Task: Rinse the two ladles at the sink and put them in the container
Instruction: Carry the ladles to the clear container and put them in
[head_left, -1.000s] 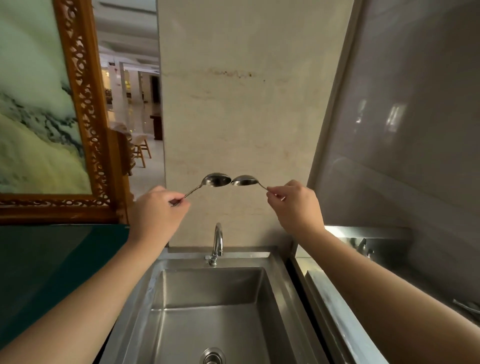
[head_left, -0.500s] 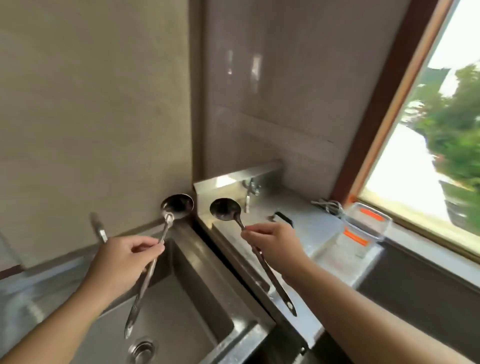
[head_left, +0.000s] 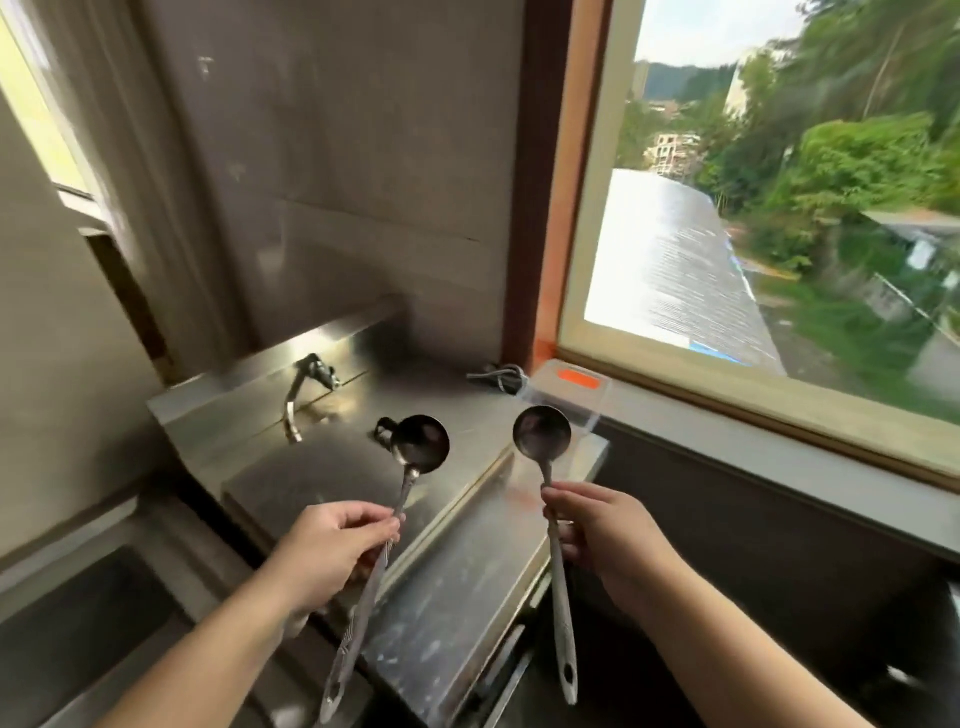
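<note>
Above the steel tabletop (head_left: 447, 587), the left hand (head_left: 332, 551) and right hand (head_left: 602, 535) each pinch a ladle, left ladle (head_left: 418, 446) and right ladle (head_left: 542, 432), bowls up; the clear container (head_left: 569, 387) sits far right by the window (head_left: 779, 208).

Silver ladles (head_left: 420, 445), orange-taped container (head_left: 571, 387)

Grey tiled wall (head_left: 363, 156); bright window (head_left: 779, 208) over steel counter (head_left: 457, 597).
</note>
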